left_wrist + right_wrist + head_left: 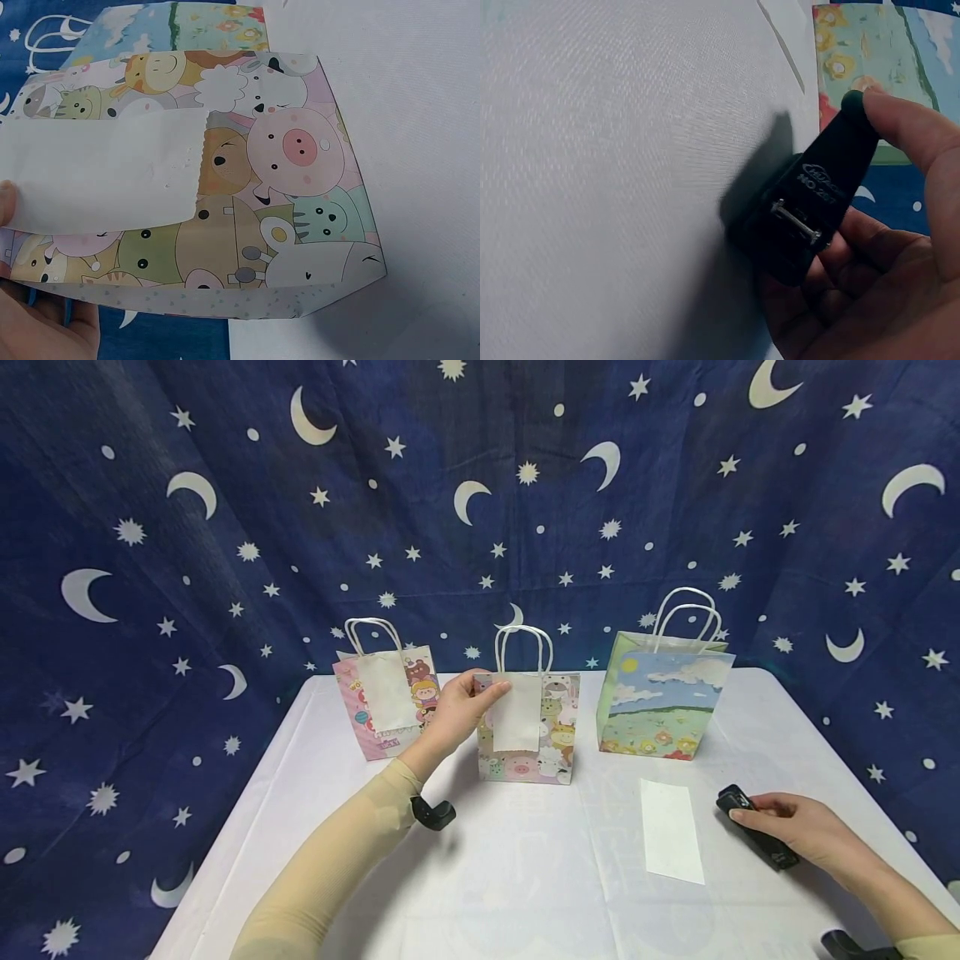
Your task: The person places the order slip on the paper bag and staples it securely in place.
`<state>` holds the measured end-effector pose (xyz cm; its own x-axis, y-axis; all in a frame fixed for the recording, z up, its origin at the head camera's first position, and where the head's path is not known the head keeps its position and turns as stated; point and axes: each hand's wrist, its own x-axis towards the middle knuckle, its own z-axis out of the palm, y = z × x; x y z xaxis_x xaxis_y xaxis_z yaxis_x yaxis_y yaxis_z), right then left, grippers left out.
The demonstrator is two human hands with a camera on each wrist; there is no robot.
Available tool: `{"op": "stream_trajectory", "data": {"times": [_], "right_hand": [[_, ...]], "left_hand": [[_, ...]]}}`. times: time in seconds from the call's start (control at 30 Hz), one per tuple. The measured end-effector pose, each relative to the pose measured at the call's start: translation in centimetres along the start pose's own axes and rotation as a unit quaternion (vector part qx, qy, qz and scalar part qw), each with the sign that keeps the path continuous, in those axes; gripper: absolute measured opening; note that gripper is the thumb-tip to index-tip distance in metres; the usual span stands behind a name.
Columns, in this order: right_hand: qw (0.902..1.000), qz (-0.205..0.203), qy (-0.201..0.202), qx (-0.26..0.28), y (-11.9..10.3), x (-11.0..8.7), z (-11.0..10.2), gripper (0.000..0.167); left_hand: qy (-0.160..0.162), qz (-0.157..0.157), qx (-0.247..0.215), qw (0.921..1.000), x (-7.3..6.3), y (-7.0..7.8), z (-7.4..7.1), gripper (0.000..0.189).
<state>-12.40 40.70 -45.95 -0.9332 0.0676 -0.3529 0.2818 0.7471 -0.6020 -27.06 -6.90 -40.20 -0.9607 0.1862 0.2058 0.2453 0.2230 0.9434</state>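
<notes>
My left hand [467, 703] pinches a white paper slip [517, 718] against the upper front of a small animal-print paper bag [558, 727]. The thumb lies on the slip near the bag's top edge, and the other fingers are behind the panel. In the left wrist view the slip [105, 169] hangs with its ragged end beside a printed pig. My right hand [806, 831] grips a black stapler [765, 839] low over the right of the table. The right wrist view shows the thumb on the narrow end of the stapler [821, 180] and curled fingers under it.
A pink cartoon bag [352, 706] with a white slip [388, 693] on its front stands at left. To the right stands a meadow-print bag [660, 710]. Another white slip [671, 831] lies flat on the white-covered table [540, 877]. Behind hangs a starry blue cloth [420, 552].
</notes>
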Motion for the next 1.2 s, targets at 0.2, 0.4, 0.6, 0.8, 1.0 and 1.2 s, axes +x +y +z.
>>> {"op": "stream_trajectory", "data": {"times": [0.2, 0.4, 0.6, 0.8, 1.0, 1.2], "right_hand": [[0.9956, 0.051, -0.028, 0.073, 0.0, 0.2, -0.3, 0.098], [0.9902, 0.033, -0.039, 0.13, -1.2, 0.2, -0.3, 0.096], [0.9601, -0.053, -0.069, 0.266, -2.2, 0.2, 0.3, 0.077], [0.9223, -0.136, -0.097, 0.349, -3.7, 0.2, 0.3, 0.037], [0.8526, -0.217, -0.199, 0.431, -6.5, 0.0, 0.4, 0.038], [0.7909, -0.241, -0.27, 0.494, -9.1, 0.2, 0.5, 0.042]], "left_hand": [[-0.002, 0.006, 0.004, 1.0, 0.0, 0.1, 0.0, 0.034], [-0.001, 0.007, 0.005, 1.0, 0.0, 0.0, 0.0, 0.032], [-0.002, 0.004, 0.004, 1.0, 0.1, 0.1, -0.1, 0.031], [-0.003, -0.001, 0.002, 1.0, 0.1, 0.1, -0.1, 0.032], [-0.003, -0.003, 0.005, 1.0, 0.0, 0.0, -0.1, 0.032], [-0.002, 0.001, 0.008, 1.0, 0.0, 0.1, -0.1, 0.032]]}}
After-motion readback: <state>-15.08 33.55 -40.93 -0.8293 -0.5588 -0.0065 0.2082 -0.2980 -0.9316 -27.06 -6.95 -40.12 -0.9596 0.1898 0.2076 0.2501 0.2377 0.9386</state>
